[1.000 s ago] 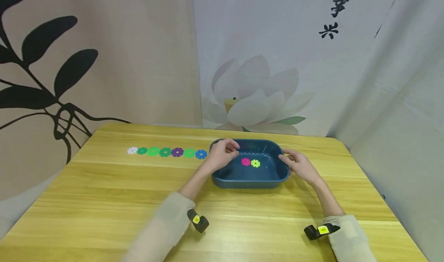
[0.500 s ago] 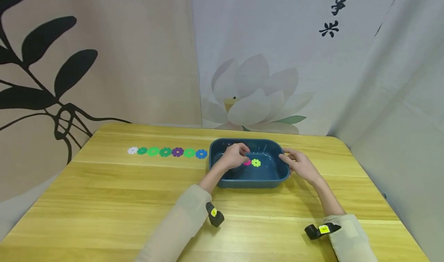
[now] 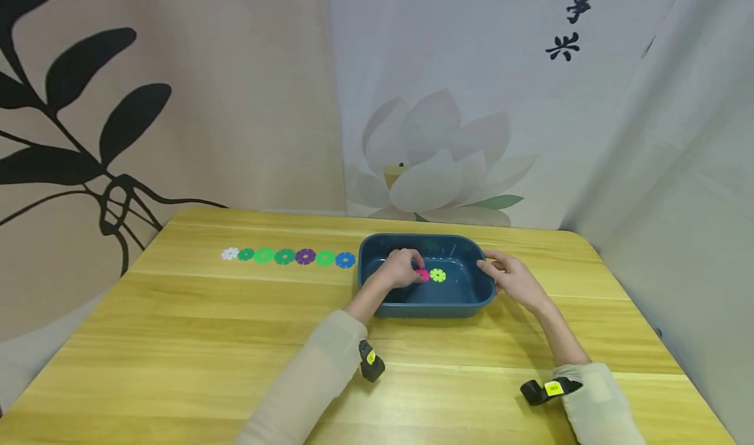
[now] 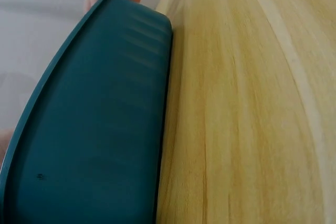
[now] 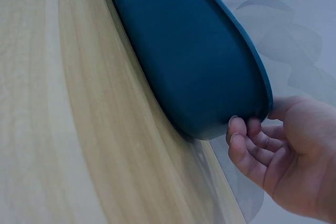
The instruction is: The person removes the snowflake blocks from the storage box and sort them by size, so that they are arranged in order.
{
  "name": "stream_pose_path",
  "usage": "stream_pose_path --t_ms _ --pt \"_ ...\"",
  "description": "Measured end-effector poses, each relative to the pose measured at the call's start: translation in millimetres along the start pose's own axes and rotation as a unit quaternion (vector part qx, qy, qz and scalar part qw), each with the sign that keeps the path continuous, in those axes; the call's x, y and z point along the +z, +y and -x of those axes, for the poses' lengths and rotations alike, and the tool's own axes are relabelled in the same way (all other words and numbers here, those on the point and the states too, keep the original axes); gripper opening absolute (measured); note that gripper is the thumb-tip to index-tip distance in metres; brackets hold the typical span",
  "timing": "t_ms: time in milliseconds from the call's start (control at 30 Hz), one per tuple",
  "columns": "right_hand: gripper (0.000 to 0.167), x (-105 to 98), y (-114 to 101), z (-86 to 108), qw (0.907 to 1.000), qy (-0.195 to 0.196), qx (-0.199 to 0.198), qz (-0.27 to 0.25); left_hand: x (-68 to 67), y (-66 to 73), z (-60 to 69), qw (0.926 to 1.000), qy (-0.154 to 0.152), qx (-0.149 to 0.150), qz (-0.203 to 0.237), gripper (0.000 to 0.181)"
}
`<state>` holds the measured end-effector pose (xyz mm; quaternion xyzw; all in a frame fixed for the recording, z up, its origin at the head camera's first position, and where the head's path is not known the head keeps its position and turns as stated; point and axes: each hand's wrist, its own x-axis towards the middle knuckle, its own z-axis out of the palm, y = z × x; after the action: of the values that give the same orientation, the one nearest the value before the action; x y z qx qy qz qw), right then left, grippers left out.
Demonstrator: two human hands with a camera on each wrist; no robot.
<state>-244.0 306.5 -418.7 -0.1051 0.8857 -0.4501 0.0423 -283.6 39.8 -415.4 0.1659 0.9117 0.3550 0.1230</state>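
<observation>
A dark blue plastic basin [image 3: 436, 311] stands on the wooden table. Inside it lie a pink snowflake disc [image 3: 423, 275] and a yellow-green snowflake disc [image 3: 438, 275], side by side. My left hand [image 3: 399, 269] reaches over the basin's left side, its thumb and forefinger pinching the pink disc, which they partly cover. In the left wrist view the basin wall [image 4: 94, 114] hides most of that hand. My right hand [image 5: 294, 156] grips the basin's right end, thumb at the rim and fingers curled against the outer wall.
A row of several snowflake discs in white, greens, purple [image 3: 305, 256] and blue [image 3: 345, 260] runs left of the basin on the table [image 3: 194, 340]. A printed curtain [image 3: 265, 105] hangs behind the table, and another stretch [image 3: 677, 190] borders its right side.
My left hand has gone from above the basin's left rim down and right to the pink disc. My right hand keeps its place on the basin, and the row of discs is unchanged.
</observation>
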Motion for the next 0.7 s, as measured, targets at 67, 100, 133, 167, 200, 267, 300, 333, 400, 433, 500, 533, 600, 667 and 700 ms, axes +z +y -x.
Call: stream_pose_path --t_ms 67,100,133,167,200,267,300,333,400,433,500,533,600,667,700 --pt "0.059 -0.4 -0.3 0.3 1.0 0.0 -0.002 -0.004 0.8 -0.1 -0.7 1.0 -0.002 0.001 -0.005 0.015" --pt "0.059 -0.6 -0.5 0.4 1.0 0.0 -0.003 -0.004 1.1 -0.4 -1.0 1.0 -0.001 0.001 -0.008 0.013" --pt "0.058 -0.6 -0.6 0.3 1.0 -0.001 -0.004 -0.006 1.2 -0.7 -1.3 0.9999 -0.001 0.001 -0.01 0.011" --pt "0.058 -0.6 -0.7 0.3 1.0 -0.002 -0.005 -0.007 1.3 -0.9 -1.4 0.9999 0.0 0.001 -0.012 0.011" --pt "0.058 -0.6 -0.6 0.2 1.0 -0.002 -0.006 -0.007 1.4 -1.0 -1.3 0.9999 -0.001 0.001 -0.011 0.012" --pt "0.058 -1.3 -0.5 -0.1 1.0 -0.001 -0.007 -0.005 1.1 -0.9 -1.4 1.0 -0.002 0.003 -0.006 0.014" --pt "0.058 -1.5 -0.3 -0.2 1.0 0.0 -0.007 -0.004 0.7 -0.8 -1.3 1.0 -0.003 0.004 -0.001 0.015" --pt "0.058 -1.7 -0.1 -0.3 1.0 0.0 -0.007 -0.005 0.4 -0.7 -0.9 0.9999 -0.006 0.004 0.009 0.016" --pt "0.057 -1.6 0.1 -0.5 1.0 0.0 -0.007 -0.007 -0.4 -0.6 0.4 0.9992 -0.014 0.006 0.036 0.015" --pt "0.057 -1.5 0.2 -0.6 0.9999 0.001 -0.006 -0.01 -0.9 -0.6 1.1 0.9984 -0.017 0.008 0.053 0.015" --pt "0.056 -0.9 0.3 -0.8 0.9999 0.0 -0.005 -0.016 -2.4 -0.7 2.5 0.9956 -0.019 0.017 0.09 0.013" --pt "0.056 -0.7 0.2 -0.9 0.9998 -0.001 -0.005 -0.018 -3.2 -0.5 3.6 0.9931 -0.019 0.022 0.113 0.012" --pt "0.056 -0.3 1.0 -1.3 0.9998 0.0 -0.004 -0.02 -5.0 -0.4 4.7 0.9874 -0.019 0.037 0.152 0.011" --pt "0.057 -0.1 1.5 -1.8 0.9998 0.001 -0.002 -0.019 -7.2 -0.2 5.7 0.9818 -0.014 0.054 0.182 0.01" --pt "0.057 0.0 1.8 -2.1 0.9998 0.002 -0.002 -0.018 -8.2 -0.1 6.4 0.9791 -0.014 0.06 0.194 0.01"
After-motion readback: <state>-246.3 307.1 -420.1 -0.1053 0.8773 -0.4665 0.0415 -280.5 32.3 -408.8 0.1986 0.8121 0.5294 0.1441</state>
